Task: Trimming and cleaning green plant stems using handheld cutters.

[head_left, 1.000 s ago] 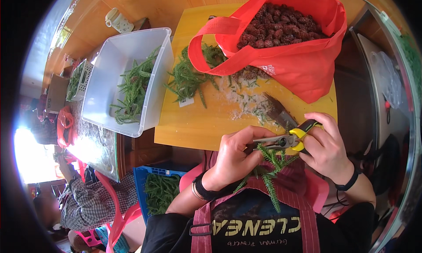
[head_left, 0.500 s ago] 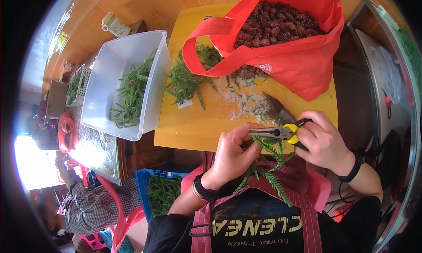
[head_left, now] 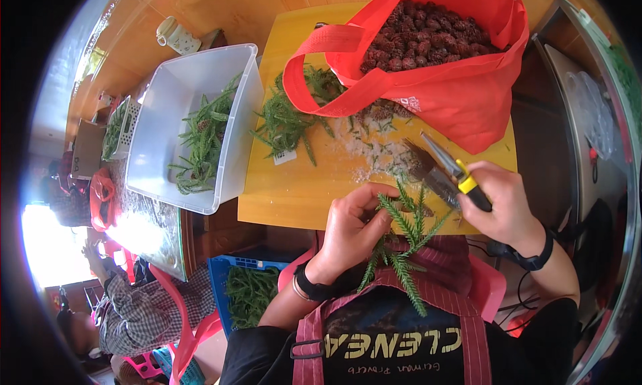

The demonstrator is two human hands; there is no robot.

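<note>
Two fists: left hand point(head_left: 351, 228) grips a green sprig point(head_left: 401, 234), right hand point(head_left: 501, 204) clasps pliers point(head_left: 448, 167).

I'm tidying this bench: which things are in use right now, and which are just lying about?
In use: sprig in left hand; pliers in right hand; red bag of cones; white tub of sprigs; yellow board.

Lying about: blue crate; cream mug.
</note>
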